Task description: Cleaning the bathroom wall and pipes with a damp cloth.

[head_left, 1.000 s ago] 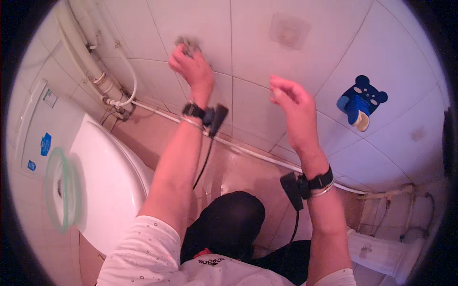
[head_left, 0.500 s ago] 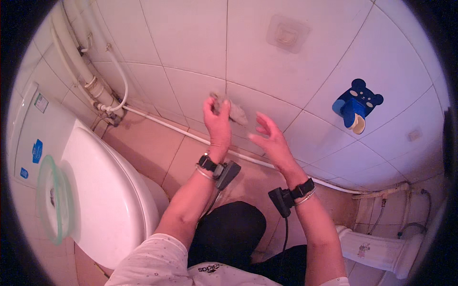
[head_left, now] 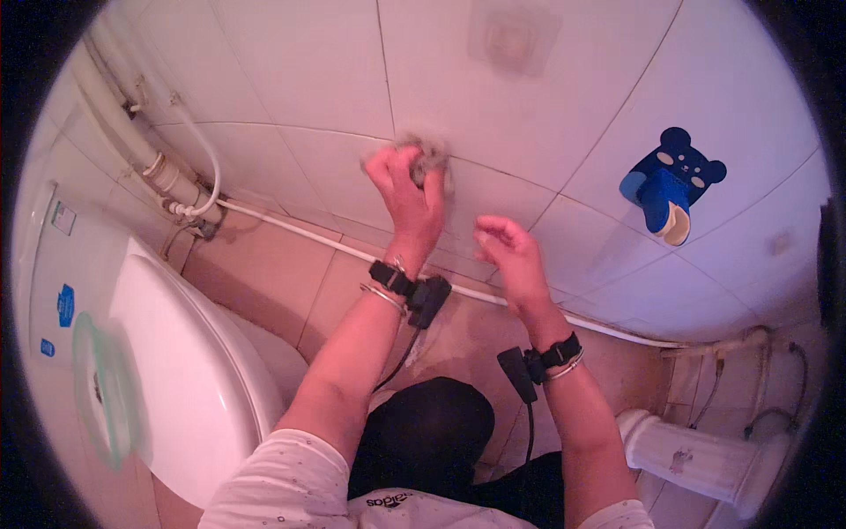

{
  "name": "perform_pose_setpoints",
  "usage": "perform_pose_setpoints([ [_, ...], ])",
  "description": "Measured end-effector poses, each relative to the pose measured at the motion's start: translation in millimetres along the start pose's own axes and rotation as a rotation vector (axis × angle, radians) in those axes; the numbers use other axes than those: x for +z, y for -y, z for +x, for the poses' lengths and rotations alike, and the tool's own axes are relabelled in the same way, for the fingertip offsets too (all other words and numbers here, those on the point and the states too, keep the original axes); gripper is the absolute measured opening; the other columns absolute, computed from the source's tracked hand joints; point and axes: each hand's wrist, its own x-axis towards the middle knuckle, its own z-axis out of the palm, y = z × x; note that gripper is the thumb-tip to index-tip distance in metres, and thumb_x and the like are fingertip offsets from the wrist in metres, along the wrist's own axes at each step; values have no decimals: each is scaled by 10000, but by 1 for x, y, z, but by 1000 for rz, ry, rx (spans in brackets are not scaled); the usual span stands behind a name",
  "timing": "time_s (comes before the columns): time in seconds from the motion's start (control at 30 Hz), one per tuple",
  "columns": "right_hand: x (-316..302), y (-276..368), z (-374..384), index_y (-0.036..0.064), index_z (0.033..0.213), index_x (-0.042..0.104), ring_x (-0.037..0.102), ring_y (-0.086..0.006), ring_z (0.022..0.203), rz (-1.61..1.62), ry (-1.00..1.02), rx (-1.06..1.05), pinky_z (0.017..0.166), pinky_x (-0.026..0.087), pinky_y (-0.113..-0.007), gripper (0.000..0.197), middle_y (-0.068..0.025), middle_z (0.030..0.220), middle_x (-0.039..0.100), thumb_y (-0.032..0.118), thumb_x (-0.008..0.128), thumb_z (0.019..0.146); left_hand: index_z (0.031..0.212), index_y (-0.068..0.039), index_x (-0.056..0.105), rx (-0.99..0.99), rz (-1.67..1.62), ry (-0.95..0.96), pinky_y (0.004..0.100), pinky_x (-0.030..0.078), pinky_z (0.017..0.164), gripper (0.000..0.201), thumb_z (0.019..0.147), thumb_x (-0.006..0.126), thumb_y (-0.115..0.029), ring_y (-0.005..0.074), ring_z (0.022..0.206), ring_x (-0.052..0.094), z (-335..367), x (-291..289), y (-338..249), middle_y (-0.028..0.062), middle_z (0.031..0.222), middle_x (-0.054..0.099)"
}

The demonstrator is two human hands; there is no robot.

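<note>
My left hand (head_left: pixel 407 189) is closed on a crumpled grey rag (head_left: pixel 432 159), held against the white tiled wall (head_left: pixel 344 79) close to a grout line. Motion blurs the rag's edges, and my fingers cover part of it. Lower and to the right, my right hand (head_left: pixel 514 260) is apart from the rag, loosely curled with the fingers parted. Nothing shows in it. Each wrist carries a black strap with a small dark device and a thin bracelet.
At left stands a white toilet (head_left: pixel 189 370) beside a pale green basin (head_left: pixel 106 388). A white pipe (head_left: pixel 300 231) runs along the wall's foot. A blue bear-shaped holder (head_left: pixel 674 181) hangs at right, above a white pedestal (head_left: pixel 687 454). A clear adhesive patch (head_left: pixel 511 40) is up the wall.
My left hand has moved up and slightly right along the wall with the rag. My right hand's fingers have curled in from a wider spread. The view has shifted slightly.
</note>
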Motion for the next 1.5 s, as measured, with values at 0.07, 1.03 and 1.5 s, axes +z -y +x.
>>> perform_pose_setpoints([
  [0.07, 6, -9, -12, 39, 1069, 550, 533, -101, 896, -29, 18, 60, 758, 463, -269, 249, -25, 993, 564, 143, 558, 843, 1025, -41, 426, -98, -39, 67, 388, 350, 852, 341, 720, 577, -33, 306, 1004, 377, -37, -6, 19, 159, 1015, 417],
  [1.03, -25, -7, -62, 26, 1046, 549, 561, -141, 895, 127, -89, 88, 767, 471, -281, 201, -76, 1037, 587, 121, 504, 875, 925, -49, 555, -331, -107, 564, 347, 397, 799, 239, 702, 634, -80, 285, 911, 474, -124, -18, 61, 134, 964, 477],
  [1.5, -54, -39, -72, 23, 1014, 557, 568, -142, 872, 1, -112, 162, 753, 477, -274, 175, -79, 1011, 589, 101, 488, 873, 1043, 10, 451, 54, -28, -105, 350, 374, 829, 287, 801, 557, -100, 278, 945, 433, 36, -11, -14, 161, 1000, 433],
])
